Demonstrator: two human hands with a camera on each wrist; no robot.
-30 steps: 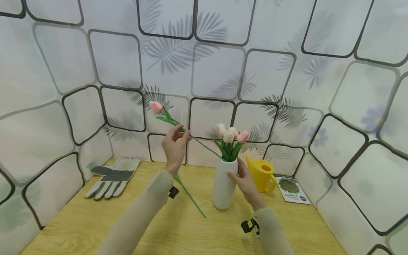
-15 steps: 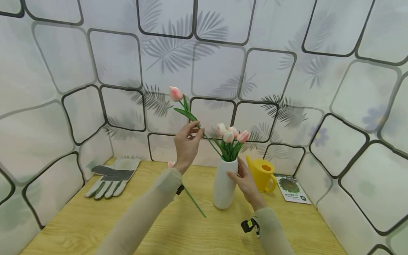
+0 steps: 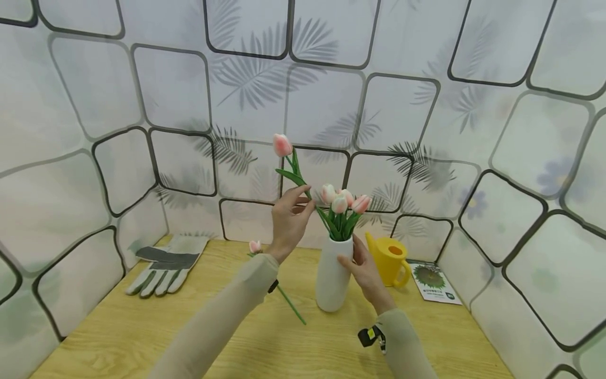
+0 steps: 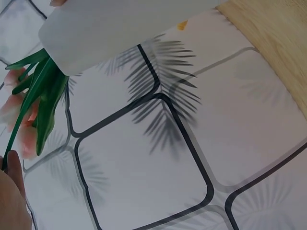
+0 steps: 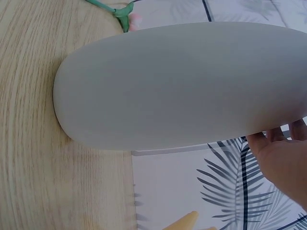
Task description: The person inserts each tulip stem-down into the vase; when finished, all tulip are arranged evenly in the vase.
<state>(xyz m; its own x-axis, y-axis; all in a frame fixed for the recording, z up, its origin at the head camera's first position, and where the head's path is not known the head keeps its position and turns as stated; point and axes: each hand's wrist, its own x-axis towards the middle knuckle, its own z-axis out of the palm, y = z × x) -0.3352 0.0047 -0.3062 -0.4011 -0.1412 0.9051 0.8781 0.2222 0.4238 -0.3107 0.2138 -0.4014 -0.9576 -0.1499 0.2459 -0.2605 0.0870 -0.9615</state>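
Observation:
My left hand [image 3: 292, 221] pinches the stem of a pink tulip [image 3: 282, 145] just below its leaves. The stem slants down to the right into the mouth of a white vase [image 3: 333, 276]. Several pale pink tulips [image 3: 339, 203] stand in the vase, their green leaves [image 4: 47, 103] spreading over its rim. My right hand [image 3: 365, 271] grips the vase near its top from the right side, thumb across the front; the right wrist view shows the vase's base on the table. Another tulip [image 3: 255, 246] lies on the table, partly hidden behind my left forearm.
A yellow watering can [image 3: 389, 259] stands just right of the vase, close behind my right hand. Beyond it lies a seed packet [image 3: 434, 282] with a sunflower picture. Work gloves [image 3: 169, 265] rest at the left back of the wooden table [image 3: 118, 337]. Patterned walls enclose the table.
My left hand has moved right toward the vase with the tulip, which now stands steeper. The lying tulip's bloom has come into view. My right hand and the vase stayed put.

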